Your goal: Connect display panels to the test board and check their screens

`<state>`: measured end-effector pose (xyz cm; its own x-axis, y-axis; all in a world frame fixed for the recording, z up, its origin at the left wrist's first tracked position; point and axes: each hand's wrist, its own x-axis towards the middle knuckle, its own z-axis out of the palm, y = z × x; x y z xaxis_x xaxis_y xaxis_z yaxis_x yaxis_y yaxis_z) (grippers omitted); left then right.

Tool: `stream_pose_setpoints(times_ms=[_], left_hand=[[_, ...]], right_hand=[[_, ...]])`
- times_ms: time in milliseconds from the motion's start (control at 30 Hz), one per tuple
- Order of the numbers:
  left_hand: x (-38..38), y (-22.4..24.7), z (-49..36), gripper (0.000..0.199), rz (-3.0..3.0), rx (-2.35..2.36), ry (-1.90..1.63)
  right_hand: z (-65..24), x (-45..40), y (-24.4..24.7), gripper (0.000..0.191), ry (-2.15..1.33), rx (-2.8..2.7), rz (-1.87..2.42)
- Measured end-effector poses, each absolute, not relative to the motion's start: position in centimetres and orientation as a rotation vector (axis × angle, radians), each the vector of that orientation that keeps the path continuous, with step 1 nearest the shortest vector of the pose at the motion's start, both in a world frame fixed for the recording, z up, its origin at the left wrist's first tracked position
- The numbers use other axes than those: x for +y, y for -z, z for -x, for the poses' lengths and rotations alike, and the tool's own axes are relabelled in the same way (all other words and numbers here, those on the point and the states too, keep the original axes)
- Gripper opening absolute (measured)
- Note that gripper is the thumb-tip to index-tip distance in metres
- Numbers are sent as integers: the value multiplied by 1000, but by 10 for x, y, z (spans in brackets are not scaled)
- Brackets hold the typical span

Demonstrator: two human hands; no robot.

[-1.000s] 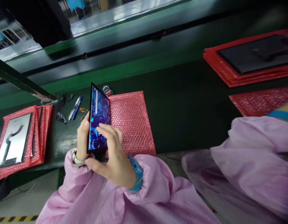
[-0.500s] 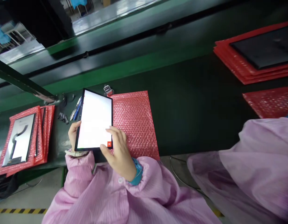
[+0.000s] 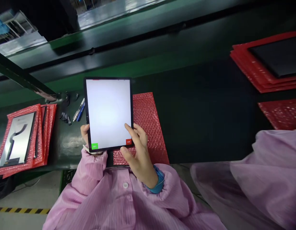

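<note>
1. Tablet [image 3: 109, 111]: held up in front of the person, over the table [image 3: 198, 124], hiding the left part of a red bubble bag [image 3: 151, 127]. Screen white; green box lower left, red box lower right, small red mark along the top.
2. Left hand [image 3: 85, 132]: closed around the tablet's left edge near the lower corner; most fingers hidden behind it.
3. Right hand [image 3: 141, 151]: half open, thumb and index spread, index tip at the screen's right side above the red box. Can't tell if it's pressing. Other fingers by the right edge, no clear grip.
4. Left of tablet: two pens [image 3: 79, 110] side by side, small black parts [image 3: 64, 118], then overlapping red bags with a panel [image 3: 18, 137] on top.
5. Far right: bag stack [image 3: 250, 70] with a dark panel [image 3: 278, 57] on it; another bag [image 3: 283, 113] nearer.
6. Co-worker's sleeve [image 3: 277, 156]: lower right, pink.
</note>
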<state>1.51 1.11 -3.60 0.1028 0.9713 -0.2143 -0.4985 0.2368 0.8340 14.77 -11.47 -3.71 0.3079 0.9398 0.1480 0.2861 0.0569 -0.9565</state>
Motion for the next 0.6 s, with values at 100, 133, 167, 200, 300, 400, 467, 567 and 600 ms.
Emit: stream_pose_setpoints(times_ms=[100, 133, 167, 200, 300, 400, 467, 567, 600], left_hand=[[4, 39, -13, 37, -684, 858, -1184], [2, 38, -13, 37, -673, 847, -1190], [0, 37, -13, 37, -656, 835, -1196], [-1, 35, -15, 37, -636, 826, -1203], [-3, 27, -20, 42, -573, 836, -1179], [-4, 21, -25, 48, -451, 870, -1162], [-3, 22, -25, 49, -372, 864, -1183], [-4, 29, -20, 46, -349, 845, -1253], [-4, 32, -18, 44, -348, 845, -1270]], right_hand=[[-140, -114, 42, 57, -635, -1267, 1524], [-139, -114, 43, 55, -617, -1286, 1542], [-138, -115, 44, 54, -608, -1299, 1553], [-138, -115, 43, 52, -605, -1304, 1554], [-142, -118, 41, 52, -597, -1292, 1514], [-149, -121, 40, 54, -591, -1297, 1490], [-153, -122, 40, 56, -594, -1305, 1494], [-155, -122, 43, 55, -585, -1325, 1510], [-155, -122, 45, 55, -574, -1339, 1519]])
